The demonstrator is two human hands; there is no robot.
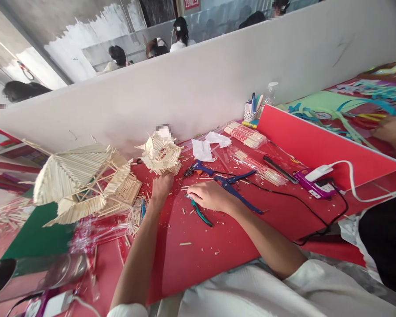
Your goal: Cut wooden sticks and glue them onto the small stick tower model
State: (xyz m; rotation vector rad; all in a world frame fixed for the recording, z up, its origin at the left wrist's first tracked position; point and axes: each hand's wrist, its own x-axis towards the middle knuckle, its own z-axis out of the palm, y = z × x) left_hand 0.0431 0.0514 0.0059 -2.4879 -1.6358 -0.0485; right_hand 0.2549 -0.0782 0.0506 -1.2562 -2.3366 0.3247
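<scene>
As left fingers meet stick model, right fingers curled over pliers (grips unclear)

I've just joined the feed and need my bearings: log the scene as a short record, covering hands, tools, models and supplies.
Left hand: at the near side of the small model; fingertips hidden
Right hand: over the head of the green pliers; grip unclear
Other tools: glue gun and blue cutter, lying beyond the right hand
Large model: left of the small one, also built of sticks
Supplies: stick packs near the partition
Power strip: right, plugs in
Table: red, scattered with stick scraps
</scene>
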